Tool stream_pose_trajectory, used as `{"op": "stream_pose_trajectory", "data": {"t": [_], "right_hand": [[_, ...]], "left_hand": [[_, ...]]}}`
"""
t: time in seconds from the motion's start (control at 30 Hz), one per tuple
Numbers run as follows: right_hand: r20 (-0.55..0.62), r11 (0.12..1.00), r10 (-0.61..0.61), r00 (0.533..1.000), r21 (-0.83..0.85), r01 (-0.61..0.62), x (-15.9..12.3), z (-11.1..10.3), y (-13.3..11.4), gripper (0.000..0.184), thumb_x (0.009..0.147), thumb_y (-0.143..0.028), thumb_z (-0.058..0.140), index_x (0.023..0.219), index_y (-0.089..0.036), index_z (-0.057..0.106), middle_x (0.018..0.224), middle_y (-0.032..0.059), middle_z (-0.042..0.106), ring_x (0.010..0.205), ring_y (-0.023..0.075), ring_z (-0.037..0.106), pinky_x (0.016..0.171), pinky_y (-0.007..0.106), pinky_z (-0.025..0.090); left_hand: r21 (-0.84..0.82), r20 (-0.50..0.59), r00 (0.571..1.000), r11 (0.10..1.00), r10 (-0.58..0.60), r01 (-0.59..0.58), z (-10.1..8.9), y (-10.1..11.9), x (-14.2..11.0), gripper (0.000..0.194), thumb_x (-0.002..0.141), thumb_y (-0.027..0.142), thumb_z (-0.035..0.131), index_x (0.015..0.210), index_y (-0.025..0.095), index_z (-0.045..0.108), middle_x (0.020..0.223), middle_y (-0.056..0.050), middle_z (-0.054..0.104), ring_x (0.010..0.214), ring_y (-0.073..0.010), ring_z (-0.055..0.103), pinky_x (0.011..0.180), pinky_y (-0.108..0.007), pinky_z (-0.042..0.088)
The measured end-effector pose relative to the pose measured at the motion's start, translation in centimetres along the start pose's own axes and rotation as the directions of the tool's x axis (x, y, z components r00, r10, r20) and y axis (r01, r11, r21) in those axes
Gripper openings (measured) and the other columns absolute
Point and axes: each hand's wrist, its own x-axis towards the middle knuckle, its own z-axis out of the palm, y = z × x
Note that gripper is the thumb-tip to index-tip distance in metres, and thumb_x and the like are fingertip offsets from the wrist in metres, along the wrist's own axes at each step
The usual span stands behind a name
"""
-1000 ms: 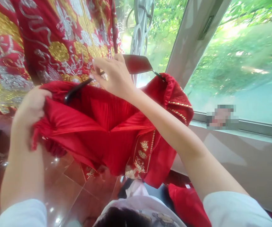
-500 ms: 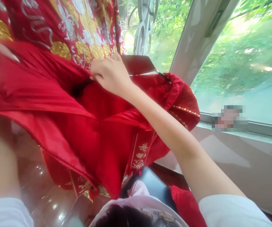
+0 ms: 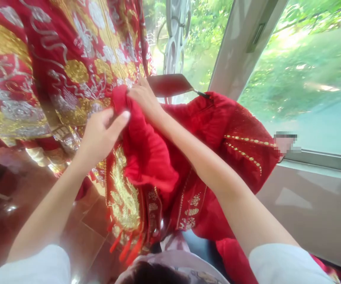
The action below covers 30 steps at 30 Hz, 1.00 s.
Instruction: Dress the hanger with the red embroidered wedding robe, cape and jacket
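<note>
A red skirt with gold embroidery and orange-red tassels hangs bunched in front of me. My left hand pinches its gathered edge between thumb and fingers, near the garments on the left. Just to the right, my right hand is closed on the same upper edge; its fingertips are partly hidden. Behind that hand shows a dark red hanger, whose metal clip meets the skirt's right side. Gold beading lines the skirt's right panel, and a gold-sequinned panel hangs at its left.
Red robes with gold and silver embroidery hang at the left. A window and its frame stand at the right above a pale wall. Red cloth lies on a dark surface below. The floor is glossy brown tile.
My left hand has moved right from the far left edge, bringing its side of the skirt close to my right hand. The opening stretched between them has folded together, and the gold-sequinned panel now shows.
</note>
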Motion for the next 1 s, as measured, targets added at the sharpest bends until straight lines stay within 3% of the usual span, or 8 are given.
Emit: {"op": "stream_pose_trajectory", "data": {"t": [0.13, 0.27, 0.4, 0.47, 0.57, 0.7, 0.83, 1.0], "right_hand": [[0.035, 0.998, -0.034, 0.999, -0.046, 0.036, -0.1, -0.5, -0.4, 0.049, 0.100, -0.018, 0.022, 0.060, -0.006, 0.049, 0.082, -0.0027, 0.064, 0.102, 0.0074, 0.058, 0.092, 0.026, 0.037], [0.082, 0.997, -0.073, 0.994, 0.013, 0.073, -0.5, -3.5, -0.9, 0.034, 0.084, -0.001, 0.046, 0.052, -0.014, 0.043, 0.074, -0.0008, 0.062, 0.089, 0.0090, 0.060, 0.082, 0.021, 0.042], [-0.276, 0.997, 0.076, 0.958, 0.029, -0.070, -2.5, -6.2, -2.9, 0.030, 0.082, -0.001, 0.038, 0.058, -0.016, 0.049, 0.061, -0.0002, 0.052, 0.069, 0.0110, 0.057, 0.070, 0.025, 0.043], [-0.318, 0.978, 0.179, 0.931, -0.043, -0.202, -4.4, -5.3, -4.4, 0.025, 0.087, -0.013, 0.042, 0.065, -0.015, 0.054, 0.062, 0.0017, 0.052, 0.067, 0.0142, 0.057, 0.070, 0.029, 0.043], [-0.119, 0.913, 0.361, 0.925, -0.156, -0.376, -7.4, -1.5, -5.7, 0.027, 0.087, -0.038, 0.054, 0.087, -0.011, 0.060, 0.072, 0.0080, 0.060, 0.070, 0.0212, 0.060, 0.067, 0.033, 0.045], [0.036, 0.888, 0.434, 0.900, -0.188, -0.420, -8.9, 1.9, -4.5, 0.026, 0.095, -0.029, 0.042, 0.100, -0.010, 0.059, 0.082, 0.0132, 0.065, 0.075, 0.0246, 0.063, 0.068, 0.035, 0.047], [0.096, 0.870, 0.443, 0.891, 0.192, -0.453, -7.7, -0.6, -2.5, 0.018, 0.093, -0.016, 0.046, 0.079, -0.014, 0.058, 0.076, 0.0059, 0.062, 0.071, 0.0170, 0.059, 0.071, 0.030, 0.046], [0.168, 0.606, 0.418, 0.893, 0.680, -0.412, -6.4, -3.5, -1.5, 0.028, 0.095, -0.015, 0.040, 0.068, -0.017, 0.049, 0.061, -0.0023, 0.050, 0.059, 0.0100, 0.048, 0.063, 0.023, 0.041]], "left_hand": [[0.247, -0.175, 0.977, 0.966, 0.123, -0.077, -0.7, -3.9, -2.5, 0.021, 0.086, 0.034, 0.052, 0.088, 0.017, 0.064, 0.083, -0.006, 0.061, 0.080, -0.0196, 0.057, 0.078, -0.035, 0.047], [0.355, -0.197, 0.979, 0.934, 0.047, 0.027, 0.8, -6.9, -3.5, 0.068, 0.075, 0.036, 0.069, 0.135, 0.015, 0.044, 0.134, -0.018, 0.045, 0.129, -0.0314, 0.040, 0.110, -0.048, 0.032], [0.237, -0.260, 0.958, 0.954, -0.121, 0.184, 2.6, -9.0, -3.5, 0.074, 0.079, 0.041, 0.067, 0.140, 0.014, 0.035, 0.142, -0.021, 0.035, 0.138, -0.0325, 0.031, 0.116, -0.048, 0.024], [0.153, -0.266, 0.945, 0.959, -0.192, 0.238, 3.3, -9.7, -3.7, 0.074, 0.081, 0.044, 0.064, 0.141, 0.014, 0.032, 0.142, -0.021, 0.036, 0.138, -0.0318, 0.032, 0.116, -0.047, 0.025], [0.158, -0.400, 0.901, 0.956, -0.167, 0.247, 4.8, -10.1, -4.9, 0.068, 0.085, 0.041, 0.058, 0.140, 0.013, 0.030, 0.143, -0.022, 0.034, 0.139, -0.0302, 0.029, 0.117, -0.047, 0.021], [0.287, -0.455, 0.884, 0.922, -0.107, 0.259, 7.3, -9.9, -7.5, 0.048, 0.087, 0.036, 0.051, 0.127, 0.011, 0.047, 0.130, -0.022, 0.046, 0.128, -0.0327, 0.040, 0.110, -0.052, 0.028], [0.128, -0.256, 0.909, 0.921, -0.328, 0.368, 7.4, -9.9, -8.8, 0.031, 0.084, 0.041, 0.052, 0.098, 0.013, 0.058, 0.090, -0.012, 0.060, 0.085, -0.0254, 0.058, 0.079, -0.041, 0.049], [-0.268, -0.119, 0.930, 0.913, -0.348, 0.307, -1.1, -9.0, -4.7, 0.040, 0.074, 0.040, 0.064, 0.049, 0.017, 0.043, 0.045, 0.005, 0.037, 0.042, -0.0060, 0.032, 0.038, -0.017, 0.025]]}}
